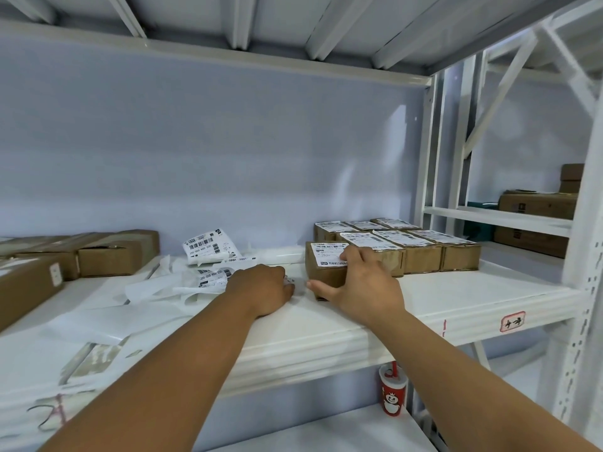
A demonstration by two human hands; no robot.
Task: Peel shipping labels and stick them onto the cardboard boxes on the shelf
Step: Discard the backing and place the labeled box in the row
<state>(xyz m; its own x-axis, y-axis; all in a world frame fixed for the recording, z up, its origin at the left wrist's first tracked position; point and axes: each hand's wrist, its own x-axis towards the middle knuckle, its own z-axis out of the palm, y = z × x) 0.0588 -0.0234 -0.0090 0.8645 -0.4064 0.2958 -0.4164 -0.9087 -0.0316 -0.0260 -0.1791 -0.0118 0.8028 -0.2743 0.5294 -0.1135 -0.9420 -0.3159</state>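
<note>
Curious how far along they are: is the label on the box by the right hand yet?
On: a printed label lies flat on top of the box, fingers of the right hand touching its edge.

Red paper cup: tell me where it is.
Head view, lower right of centre: the red paper cup stands on the lower shelf, just under the upper shelf's front edge.
</note>
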